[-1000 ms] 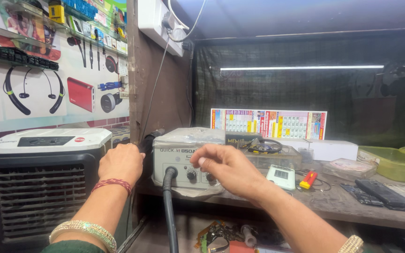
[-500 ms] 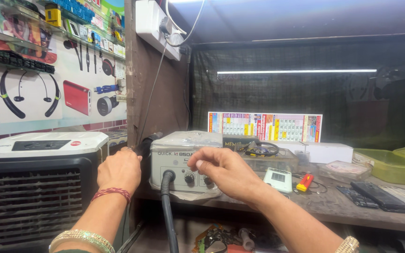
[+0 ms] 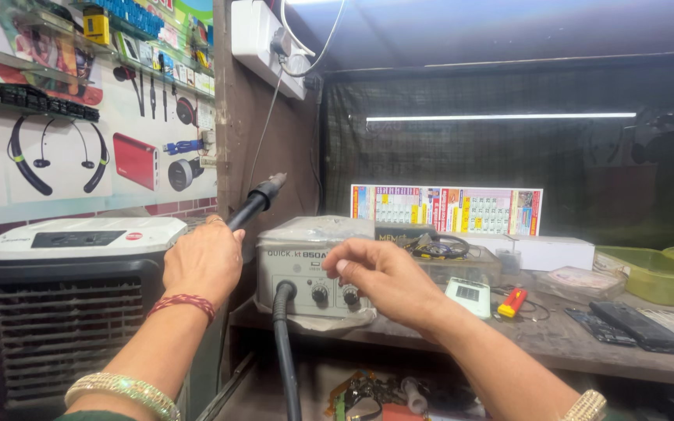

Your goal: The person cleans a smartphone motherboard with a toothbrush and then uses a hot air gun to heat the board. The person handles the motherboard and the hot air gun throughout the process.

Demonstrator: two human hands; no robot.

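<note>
My left hand (image 3: 206, 261) grips the black handle of a hot-air wand (image 3: 257, 201), whose metal nozzle points up and to the right, just left of the grey hot-air station (image 3: 306, 253). A thick black hose (image 3: 285, 351) runs down from the station's front. My right hand (image 3: 384, 279) hovers in front of the station's face, fingers curled loosely near the two black knobs (image 3: 331, 295), holding nothing. I cannot tell whether a fingertip touches a knob.
A white-topped air cooler (image 3: 72, 296) stands at the left. On the wooden bench (image 3: 555, 339) lie a white box (image 3: 544, 251), a small meter (image 3: 468, 296), a red tool (image 3: 512, 302), a dark phone (image 3: 637, 325) and a green tray (image 3: 649, 273). A wall socket board (image 3: 263, 43) hangs above.
My left hand has lifted the wand out from beside the station, so its nozzle now shows above my fist. My right hand stays by the knobs.
</note>
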